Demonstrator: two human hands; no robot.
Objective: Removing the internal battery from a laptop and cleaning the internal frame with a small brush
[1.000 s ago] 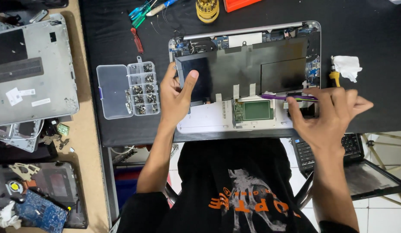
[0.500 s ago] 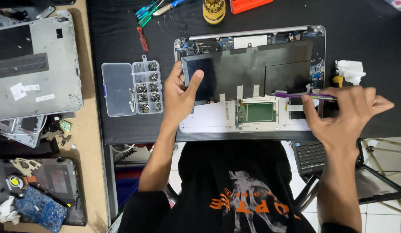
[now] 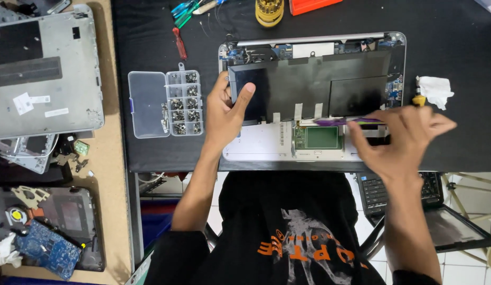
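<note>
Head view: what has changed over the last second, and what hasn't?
The right hand, holding the purple tool, slid it slightly left along the opened laptop. The left hand stayed on the black panel; the screw box did not move.

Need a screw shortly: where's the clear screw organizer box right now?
In the head view, the clear screw organizer box lies open on the black mat, just left of the opened laptop and the left hand, below the red screwdriver.
</note>
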